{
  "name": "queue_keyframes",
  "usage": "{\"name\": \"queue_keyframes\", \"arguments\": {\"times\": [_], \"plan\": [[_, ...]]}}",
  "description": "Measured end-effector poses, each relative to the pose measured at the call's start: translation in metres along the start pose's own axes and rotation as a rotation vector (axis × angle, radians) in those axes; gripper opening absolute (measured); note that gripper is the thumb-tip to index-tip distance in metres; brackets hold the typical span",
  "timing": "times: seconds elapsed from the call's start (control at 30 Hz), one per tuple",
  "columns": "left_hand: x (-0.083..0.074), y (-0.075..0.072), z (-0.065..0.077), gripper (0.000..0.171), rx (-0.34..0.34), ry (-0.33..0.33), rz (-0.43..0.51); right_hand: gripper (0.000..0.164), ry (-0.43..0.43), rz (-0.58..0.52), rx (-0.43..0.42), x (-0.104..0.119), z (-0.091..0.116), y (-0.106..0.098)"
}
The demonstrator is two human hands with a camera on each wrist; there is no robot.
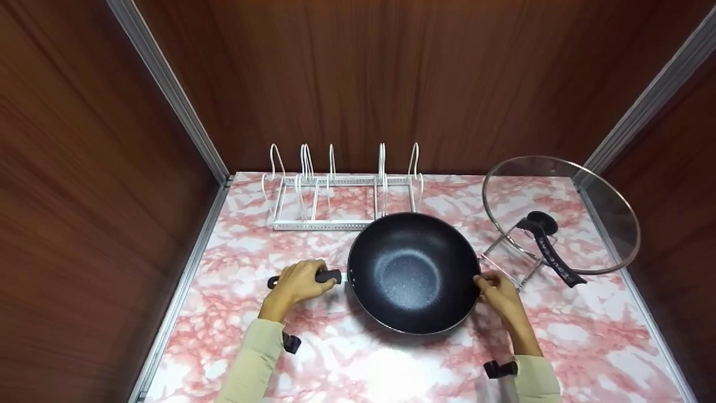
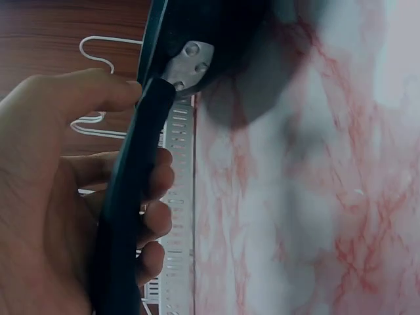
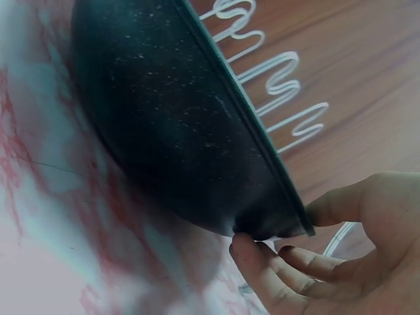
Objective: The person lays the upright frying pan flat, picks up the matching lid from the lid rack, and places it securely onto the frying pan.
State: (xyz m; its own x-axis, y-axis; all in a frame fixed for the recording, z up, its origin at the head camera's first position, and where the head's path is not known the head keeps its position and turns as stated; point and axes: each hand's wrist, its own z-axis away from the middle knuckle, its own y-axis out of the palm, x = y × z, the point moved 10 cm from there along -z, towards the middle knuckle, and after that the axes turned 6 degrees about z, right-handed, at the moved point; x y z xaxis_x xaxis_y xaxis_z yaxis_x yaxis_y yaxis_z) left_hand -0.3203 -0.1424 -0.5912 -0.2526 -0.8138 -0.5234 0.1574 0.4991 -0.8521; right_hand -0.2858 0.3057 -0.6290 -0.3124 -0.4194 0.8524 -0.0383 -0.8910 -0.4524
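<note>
A black wok with a speckled inside is held between both hands, its open side facing up. My left hand grips its black handle, fingers wrapped round underneath and thumb along the top. At the opposite side, my right hand pinches the rim, thumb above and fingertips against the outer wall, as the right wrist view shows. The wok's underside appears raised off the marbled tabletop, with a shadow below it.
Behind the wok stands a white wire rack with upright loops. To the right, a glass lid with a black handle leans on a metal wire stand. Brown wood-grain panels enclose the back and sides.
</note>
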Motion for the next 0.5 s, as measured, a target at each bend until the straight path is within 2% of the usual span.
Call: {"name": "queue_keyframes", "arguments": {"times": [0.13,0.27,0.5], "plan": [[-0.003,-0.002,-0.004,0.025,-0.001,-0.013,0.035,0.031,-0.029,0.041,-0.039,0.004,-0.001,-0.008],[-0.007,-0.007,-0.009,0.022,-0.026,0.000,0.053,0.026,-0.052,0.084,-0.062,0.009,-0.002,-0.012],[-0.017,-0.016,-0.015,0.007,-0.108,0.048,0.089,0.019,-0.066,-0.001,-0.060,0.017,-0.004,-0.015]]}}
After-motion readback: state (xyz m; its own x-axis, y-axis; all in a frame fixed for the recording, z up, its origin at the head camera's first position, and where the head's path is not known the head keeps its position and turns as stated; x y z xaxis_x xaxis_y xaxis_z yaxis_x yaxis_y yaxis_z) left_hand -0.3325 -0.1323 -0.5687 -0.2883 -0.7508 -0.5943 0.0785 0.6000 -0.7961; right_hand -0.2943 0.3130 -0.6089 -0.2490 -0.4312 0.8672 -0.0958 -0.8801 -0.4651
